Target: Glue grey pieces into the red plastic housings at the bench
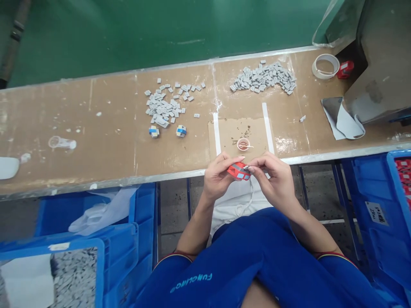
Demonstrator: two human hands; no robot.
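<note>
Two hands, both busy, head view. Left hand [216,177] grips a red part [235,170] at its left end; right hand [274,176] pinches a small pale piece [246,167] against the other end, its exact shape too small to tell. Red part sits in the air at the table's [180,160] near edge, over the lap side.

Risks, as judged: a loose pinch could drop the small piece past the near edge; squeezing hard could skew it on the red part. Open cup [243,140] stands near the knuckles, stick [248,146] poking over its rim, so a bump could spill its reddish contents over the cardboard [253,122].

Materials: red part looks like hard plastic, boxy, slanted faces, grey and light-blue patches. Cardboard matte, dark-stained, white tape [267,128] down its left and right edges. Grey tiles [265,78] flat, rectangular, heaped toward the table's far edge. Tabletop brown, scuffed, slightly shiny.
</note>
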